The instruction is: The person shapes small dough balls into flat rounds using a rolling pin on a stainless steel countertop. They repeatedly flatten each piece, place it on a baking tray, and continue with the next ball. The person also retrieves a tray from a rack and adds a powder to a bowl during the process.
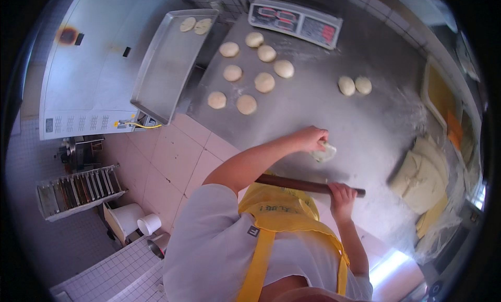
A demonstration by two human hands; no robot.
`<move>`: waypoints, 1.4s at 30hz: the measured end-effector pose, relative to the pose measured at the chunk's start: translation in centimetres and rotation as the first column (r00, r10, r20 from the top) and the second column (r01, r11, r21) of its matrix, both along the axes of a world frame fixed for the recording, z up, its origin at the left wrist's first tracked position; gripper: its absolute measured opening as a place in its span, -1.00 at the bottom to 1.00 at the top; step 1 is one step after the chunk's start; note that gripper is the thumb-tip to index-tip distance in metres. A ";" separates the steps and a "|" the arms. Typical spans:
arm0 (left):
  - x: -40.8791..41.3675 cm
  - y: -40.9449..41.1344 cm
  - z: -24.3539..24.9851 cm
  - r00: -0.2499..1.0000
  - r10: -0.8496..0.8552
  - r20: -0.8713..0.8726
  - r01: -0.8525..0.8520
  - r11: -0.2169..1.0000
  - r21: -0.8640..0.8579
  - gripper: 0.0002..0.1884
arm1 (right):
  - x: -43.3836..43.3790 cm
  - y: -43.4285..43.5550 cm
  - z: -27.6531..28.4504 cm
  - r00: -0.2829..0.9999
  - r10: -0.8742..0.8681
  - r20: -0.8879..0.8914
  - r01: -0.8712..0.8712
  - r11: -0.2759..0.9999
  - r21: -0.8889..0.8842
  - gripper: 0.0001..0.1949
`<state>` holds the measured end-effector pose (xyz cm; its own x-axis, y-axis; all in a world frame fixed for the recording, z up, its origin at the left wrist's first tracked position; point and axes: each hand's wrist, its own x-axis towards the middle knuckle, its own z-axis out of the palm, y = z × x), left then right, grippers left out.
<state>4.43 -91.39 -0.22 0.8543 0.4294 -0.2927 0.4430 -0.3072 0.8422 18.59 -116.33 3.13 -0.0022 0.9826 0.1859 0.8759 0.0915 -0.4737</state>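
My left hand (313,139) pinches a thin, pale piece of dough (325,152) by its edge, over the steel worktop (305,110). Near the table's front edge, my right hand (343,194) grips a dark wooden rolling pin (299,183) close to its right end. Part of the pin lies behind my left arm. Several slightly flattened dough balls (264,82) rest on the far left of the worktop. Two more dough balls (346,86) sit side by side, touching, at the right.
A digital scale (295,23) stands at the back. Two flat dough pieces (202,26) lie in a metal tray (164,71) at the left. On the right, a large dough mass (420,176) sits by plastic sheeting (442,231) and a rectangular container (440,92).
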 end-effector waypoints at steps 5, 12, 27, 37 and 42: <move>-11.6 8.5 6.0 0.633 0.741 0.224 -0.107 0.371 -0.923 -0.65 | -2.4 5.6 3.3 0.999 0.034 0.016 -0.033 0.998 -0.046 -0.59; -32.1 35.6 8.7 -0.023 0.967 0.256 -0.300 0.237 -0.924 -0.54 | -12.6 15.8 3.7 0.990 -0.135 0.046 0.141 0.973 -0.181 -0.60; -55.0 67.4 -9.3 -0.097 0.933 0.346 -0.988 -0.133 0.084 -0.04 | -24.4 26.4 5.7 0.936 -0.346 0.070 0.347 0.869 -0.353 -0.72; -17.8 34.3 7.2 0.917 -0.071 0.391 0.031 0.994 0.108 -0.64 | -16.2 18.9 11.3 0.927 -0.348 0.138 0.373 0.896 -0.242 -0.57; 1.6 19.2 2.1 0.893 -0.223 0.392 0.079 0.933 0.351 -0.29 | -10.7 9.1 7.5 0.939 -0.318 0.129 0.339 0.918 -0.207 -0.56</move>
<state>6.07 -72.16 1.93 0.9263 0.2931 0.2368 -0.0028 -0.6231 0.7821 7.87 -107.27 10.64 0.3218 0.9465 -0.0235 0.8784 -0.3077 -0.3657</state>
